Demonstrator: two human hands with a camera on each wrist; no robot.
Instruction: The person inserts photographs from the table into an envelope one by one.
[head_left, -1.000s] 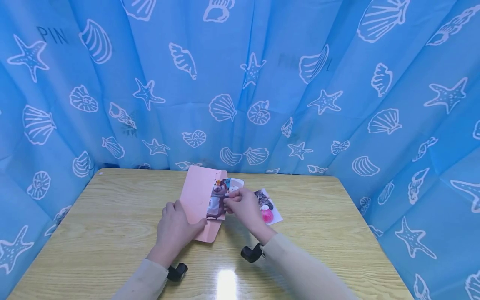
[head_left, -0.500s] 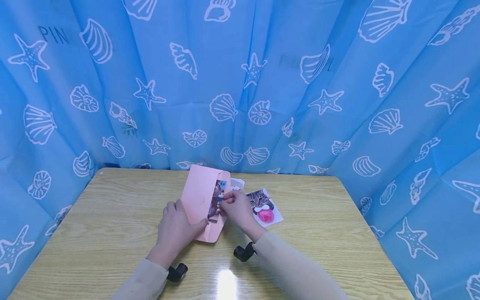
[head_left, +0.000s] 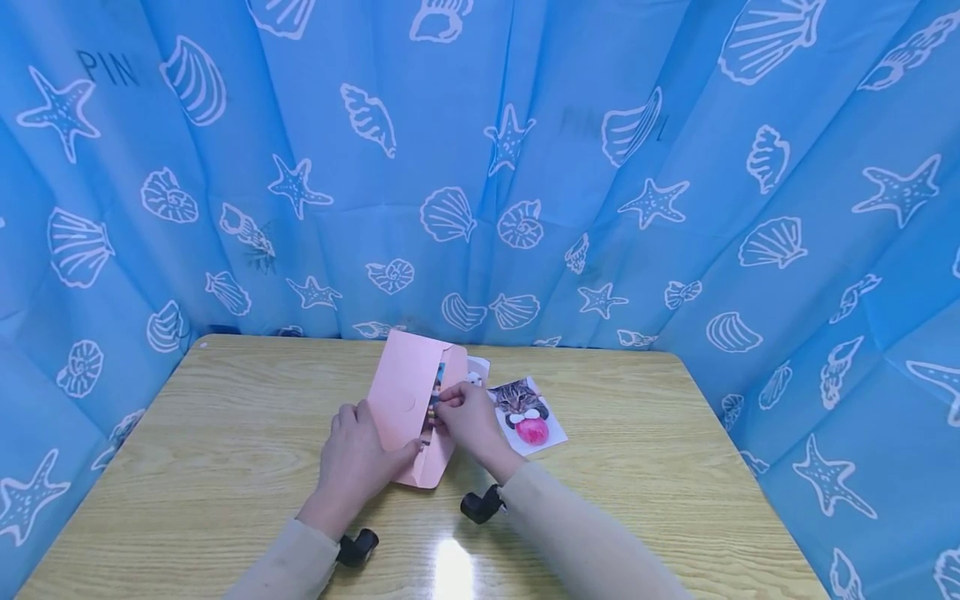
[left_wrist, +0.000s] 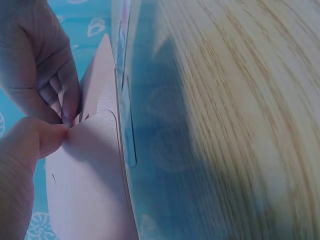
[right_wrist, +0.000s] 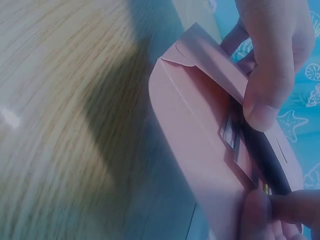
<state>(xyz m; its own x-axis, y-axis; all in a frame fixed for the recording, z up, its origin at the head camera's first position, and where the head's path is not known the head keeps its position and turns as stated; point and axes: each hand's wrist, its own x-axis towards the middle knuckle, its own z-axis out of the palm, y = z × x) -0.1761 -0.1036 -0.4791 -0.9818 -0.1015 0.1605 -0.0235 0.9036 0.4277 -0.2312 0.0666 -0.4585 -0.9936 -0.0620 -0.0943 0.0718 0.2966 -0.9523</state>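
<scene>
A pink paper envelope [head_left: 401,387] is held tilted above the table, its mouth facing right. My left hand [head_left: 356,458] grips its near side, the thumb at the mouth's edge. With thumb and forefinger, my right hand [head_left: 474,423] pinches picture cards [head_left: 437,385] lodged mostly inside the envelope; only a narrow strip of them shows. In the right wrist view, the dark card edges [right_wrist: 265,157] stand between the envelope's two sides. The left wrist view shows my left thumb [left_wrist: 50,137] on the envelope, whose front hides the cards.
A cat picture card [head_left: 525,417] with a pink ball lies on the wooden table [head_left: 637,467], right of my right hand. Another white-edged card [head_left: 480,367] lies partly hidden behind the envelope. A blue shell-print curtain [head_left: 480,275] hangs behind the table.
My right hand has moved left, sliding the picture cards deeper into the envelope, so less of them shows. The cat card is more exposed. My left hand keeps its grip.
</scene>
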